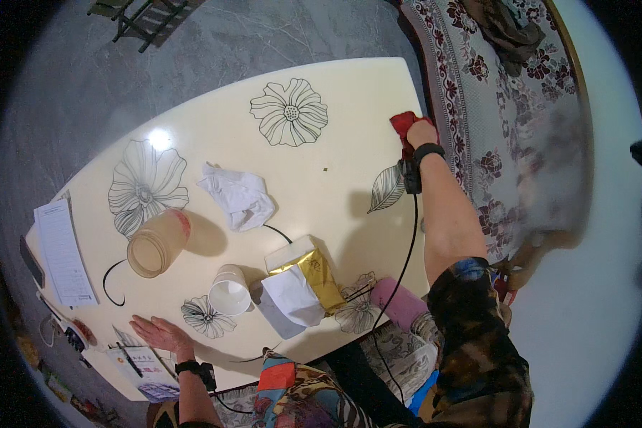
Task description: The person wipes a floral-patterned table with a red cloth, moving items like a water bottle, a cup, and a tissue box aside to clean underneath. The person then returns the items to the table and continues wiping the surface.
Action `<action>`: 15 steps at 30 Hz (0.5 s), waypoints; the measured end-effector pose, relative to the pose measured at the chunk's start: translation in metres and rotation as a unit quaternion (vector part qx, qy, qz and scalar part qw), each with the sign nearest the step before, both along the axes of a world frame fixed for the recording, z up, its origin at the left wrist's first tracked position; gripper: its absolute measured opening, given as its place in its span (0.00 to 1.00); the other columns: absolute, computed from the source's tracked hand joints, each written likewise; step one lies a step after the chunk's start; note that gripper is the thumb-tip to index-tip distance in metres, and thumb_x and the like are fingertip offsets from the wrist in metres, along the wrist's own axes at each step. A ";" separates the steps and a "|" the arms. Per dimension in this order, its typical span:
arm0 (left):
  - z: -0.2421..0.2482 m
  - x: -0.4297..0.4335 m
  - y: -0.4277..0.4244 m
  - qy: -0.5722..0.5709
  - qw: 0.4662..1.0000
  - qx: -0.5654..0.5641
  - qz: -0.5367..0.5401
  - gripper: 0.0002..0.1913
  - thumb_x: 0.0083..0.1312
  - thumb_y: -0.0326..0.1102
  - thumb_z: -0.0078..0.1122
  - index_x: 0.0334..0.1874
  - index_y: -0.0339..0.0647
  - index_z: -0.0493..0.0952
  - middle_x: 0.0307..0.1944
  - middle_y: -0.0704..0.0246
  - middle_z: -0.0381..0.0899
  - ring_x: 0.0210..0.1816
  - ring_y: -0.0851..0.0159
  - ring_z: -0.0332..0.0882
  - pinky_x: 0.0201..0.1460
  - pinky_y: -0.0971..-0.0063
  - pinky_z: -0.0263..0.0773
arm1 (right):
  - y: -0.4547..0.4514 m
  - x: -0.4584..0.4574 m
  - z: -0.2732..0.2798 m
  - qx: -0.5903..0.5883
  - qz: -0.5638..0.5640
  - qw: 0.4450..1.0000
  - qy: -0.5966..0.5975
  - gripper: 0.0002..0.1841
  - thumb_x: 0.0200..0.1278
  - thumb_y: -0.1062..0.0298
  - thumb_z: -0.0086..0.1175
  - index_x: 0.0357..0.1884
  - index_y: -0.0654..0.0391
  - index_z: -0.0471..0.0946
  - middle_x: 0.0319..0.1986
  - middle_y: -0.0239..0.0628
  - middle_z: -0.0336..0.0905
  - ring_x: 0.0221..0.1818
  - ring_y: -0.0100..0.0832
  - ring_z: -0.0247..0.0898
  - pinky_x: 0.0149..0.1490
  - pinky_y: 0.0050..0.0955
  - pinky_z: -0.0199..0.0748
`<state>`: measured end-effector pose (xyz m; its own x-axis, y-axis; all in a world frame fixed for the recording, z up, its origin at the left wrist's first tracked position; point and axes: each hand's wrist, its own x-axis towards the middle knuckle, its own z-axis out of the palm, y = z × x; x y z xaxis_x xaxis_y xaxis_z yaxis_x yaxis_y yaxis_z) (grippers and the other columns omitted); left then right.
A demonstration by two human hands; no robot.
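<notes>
My right hand [423,132] grips a red cloth [404,123] at the far right edge of the cream table [353,96], which is printed with line-drawn flowers. Part of the cloth spreads out to the left of the fist. Near the front left, my left hand [163,334] holds nothing, its fingers extended a little above or on the tabletop; contact cannot be told. A booklet [142,372] with a pen on it lies just below that hand. Both wrists wear black bands with small cabled devices.
A crumpled white cloth [238,197], a brownish translucent jar [159,243], a white paper cup [230,291] and a gold-and-white tissue pack [305,283] stand mid-table. A pink bottle [398,304] lies by the front edge, a writing pad [65,254] at left. A patterned-cover sofa [476,107] borders the right.
</notes>
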<state>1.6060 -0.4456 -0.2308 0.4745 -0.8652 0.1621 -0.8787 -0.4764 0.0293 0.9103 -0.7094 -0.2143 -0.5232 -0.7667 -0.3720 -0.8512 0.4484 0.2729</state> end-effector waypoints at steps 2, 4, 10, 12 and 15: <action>0.000 0.002 0.002 -0.004 1.000 -0.010 -0.014 0.27 0.74 0.46 0.32 0.69 0.35 0.57 0.69 0.50 0.54 0.69 0.48 0.53 0.69 0.55 0.51 | -0.020 0.009 -0.008 -0.107 -0.028 0.993 0.033 0.15 0.64 0.69 0.41 0.40 0.67 0.79 0.44 0.53 0.77 0.44 0.45 0.78 0.47 0.38 0.77; -0.003 0.005 0.001 -0.006 0.999 -0.022 -0.024 0.27 0.74 0.46 0.33 0.69 0.35 0.57 0.69 0.50 0.55 0.69 0.47 0.54 0.69 0.55 0.51 | -0.043 0.018 -0.010 -0.080 0.067 0.991 0.083 0.14 0.64 0.71 0.44 0.46 0.69 0.73 0.42 0.50 0.76 0.43 0.43 0.78 0.42 0.34 0.79; -0.005 0.006 -0.001 -0.018 1.000 -0.009 -0.015 0.27 0.74 0.46 0.33 0.69 0.34 0.58 0.68 0.49 0.57 0.68 0.47 0.55 0.69 0.55 0.52 | -0.027 0.087 0.004 -0.272 0.294 0.916 0.014 0.19 0.62 0.73 0.44 0.56 0.64 0.66 0.42 0.51 0.74 0.42 0.45 0.76 0.42 0.39 0.78; -0.003 0.004 -0.002 -0.006 1.000 -0.004 -0.009 0.29 0.74 0.50 0.30 0.69 0.34 0.57 0.69 0.51 0.55 0.69 0.48 0.53 0.70 0.58 0.50 | -0.013 0.101 0.003 -0.182 0.225 0.950 -0.115 0.24 0.61 0.75 0.42 0.62 0.61 0.64 0.55 0.61 0.68 0.58 0.51 0.66 0.61 0.43 0.65; 0.000 0.003 -0.003 -0.009 1.000 0.004 -0.004 0.29 0.74 0.50 0.30 0.69 0.35 0.57 0.69 0.51 0.54 0.70 0.49 0.53 0.70 0.59 0.50 | -0.005 0.090 -0.002 -0.287 0.269 0.916 -0.083 0.18 0.63 0.73 0.42 0.56 0.61 0.67 0.52 0.57 0.70 0.51 0.51 0.71 0.53 0.44 0.71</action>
